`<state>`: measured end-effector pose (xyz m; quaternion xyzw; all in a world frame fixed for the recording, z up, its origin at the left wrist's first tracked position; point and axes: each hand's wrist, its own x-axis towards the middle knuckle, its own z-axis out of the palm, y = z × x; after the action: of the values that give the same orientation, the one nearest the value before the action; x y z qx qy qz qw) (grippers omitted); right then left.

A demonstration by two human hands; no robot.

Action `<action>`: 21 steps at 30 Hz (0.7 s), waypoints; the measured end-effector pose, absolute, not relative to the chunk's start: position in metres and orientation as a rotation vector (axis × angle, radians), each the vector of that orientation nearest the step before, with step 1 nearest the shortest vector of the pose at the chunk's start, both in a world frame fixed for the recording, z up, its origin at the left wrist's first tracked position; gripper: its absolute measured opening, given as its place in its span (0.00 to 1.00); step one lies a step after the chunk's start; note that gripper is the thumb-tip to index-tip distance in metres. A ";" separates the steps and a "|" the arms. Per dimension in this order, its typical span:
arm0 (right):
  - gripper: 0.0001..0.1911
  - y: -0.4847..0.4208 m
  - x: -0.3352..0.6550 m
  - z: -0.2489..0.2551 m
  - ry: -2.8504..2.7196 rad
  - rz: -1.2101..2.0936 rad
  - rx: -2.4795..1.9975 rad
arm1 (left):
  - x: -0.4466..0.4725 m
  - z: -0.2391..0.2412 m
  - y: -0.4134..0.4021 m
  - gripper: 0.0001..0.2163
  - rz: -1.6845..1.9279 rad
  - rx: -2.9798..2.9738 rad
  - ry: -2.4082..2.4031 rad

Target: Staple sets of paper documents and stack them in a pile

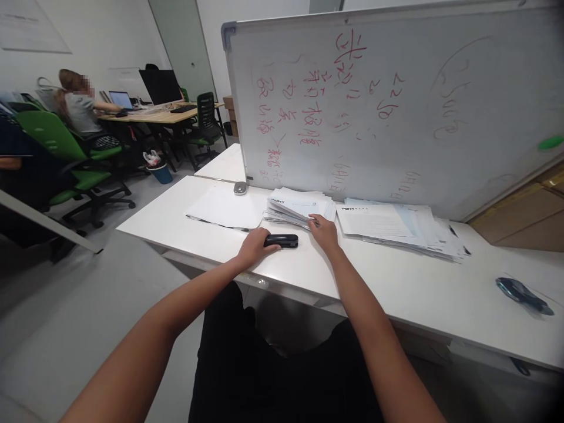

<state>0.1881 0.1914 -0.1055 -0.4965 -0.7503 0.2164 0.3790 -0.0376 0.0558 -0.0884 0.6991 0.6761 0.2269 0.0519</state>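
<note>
A black stapler (284, 240) lies near the front edge of the white table, and my left hand (255, 248) is closed round its left end. At the near right corner of the middle paper stack (302, 204), my right hand (325, 232) pinches the edge of some sheets, which look slightly lifted. Its fingertips are partly hidden by the hand itself. To the left lies a pile of white paper (227, 205), and a wider, uneven stack of printed sheets (381, 222) spreads out on the right.
A whiteboard (330, 106) with red writing stands behind the papers. A grey mouse (240, 188) sits at the back left, a dark glossy object (524, 295) at the right. Cardboard boxes (520, 211) border the table's right. Another person (81, 111) sits at a far desk.
</note>
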 end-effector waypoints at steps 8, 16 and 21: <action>0.15 0.191 0.187 -0.105 -1.856 0.624 -1.238 | -0.038 -0.087 0.055 0.18 0.706 2.110 2.044; 0.15 0.190 0.187 -0.104 -1.847 0.498 -1.235 | -0.038 -0.088 0.055 0.17 0.719 2.122 2.025; 0.19 0.188 0.186 -0.101 -1.727 0.191 -1.190 | -0.038 -0.088 0.055 0.17 0.702 2.119 2.032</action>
<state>0.1857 0.1881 -0.1007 -0.4910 -0.7126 0.0786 0.4949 -0.0380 0.0555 -0.0885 0.7006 0.6720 0.2321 0.0615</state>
